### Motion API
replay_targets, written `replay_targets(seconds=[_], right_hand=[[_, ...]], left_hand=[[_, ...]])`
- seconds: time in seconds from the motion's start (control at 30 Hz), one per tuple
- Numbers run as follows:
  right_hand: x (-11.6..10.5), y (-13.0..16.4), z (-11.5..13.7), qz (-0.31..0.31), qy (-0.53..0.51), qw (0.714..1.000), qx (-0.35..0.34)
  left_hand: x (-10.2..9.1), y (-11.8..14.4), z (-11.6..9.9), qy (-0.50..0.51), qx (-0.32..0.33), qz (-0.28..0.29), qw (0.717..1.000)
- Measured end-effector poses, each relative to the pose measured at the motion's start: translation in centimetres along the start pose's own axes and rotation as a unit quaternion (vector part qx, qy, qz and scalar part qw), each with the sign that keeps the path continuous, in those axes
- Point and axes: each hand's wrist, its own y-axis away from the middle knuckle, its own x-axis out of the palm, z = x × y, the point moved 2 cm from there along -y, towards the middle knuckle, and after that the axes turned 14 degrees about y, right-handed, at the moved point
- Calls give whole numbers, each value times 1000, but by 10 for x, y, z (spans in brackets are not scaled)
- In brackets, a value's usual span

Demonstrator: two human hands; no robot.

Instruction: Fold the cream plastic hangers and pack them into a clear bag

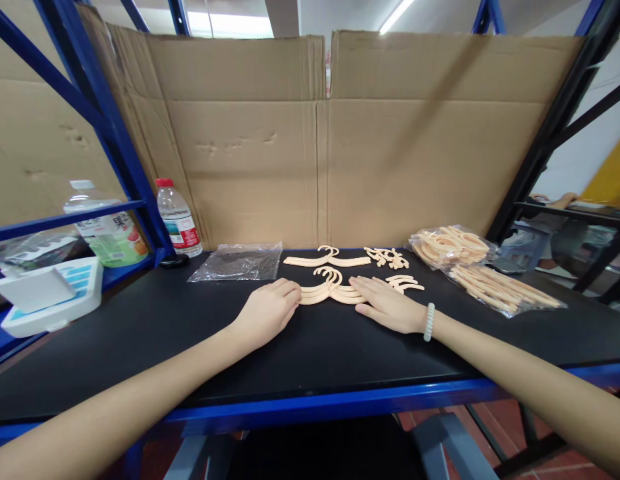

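Several cream-coloured clothes hangers (317, 294) lie overlapped in a fanned stack on the black table, hooks pointing away from me. My left hand (270, 308) is at their left end, its fingers curled together over the tips. At the right end my right hand (389, 306) lies flat, fingers stretched out over the hanger arms and thumb apart; a pale beaded bracelet is on that wrist. Both hands hide the ends of the stack. Just behind is a second group of hangers (326, 261). Loose curved pieces (406, 283) lie beyond my right hand.
Small cream hook-like parts (387, 257) lie farther back. Two plastic bags of cream parts, one with rounded pieces (453, 245), one with sticks (500, 288), lie right. Left are a flat clear bag (237, 262) and a red-capped bottle (179, 220). A cardboard wall (250, 153) closes the back.
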Motion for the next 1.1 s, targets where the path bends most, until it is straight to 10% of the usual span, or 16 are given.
replay_targets(seconds=[1.1], right_hand=[[4,-6,-10,-10,-12,1000,4]], left_hand=[[0,0,2,19,-47,46,998]])
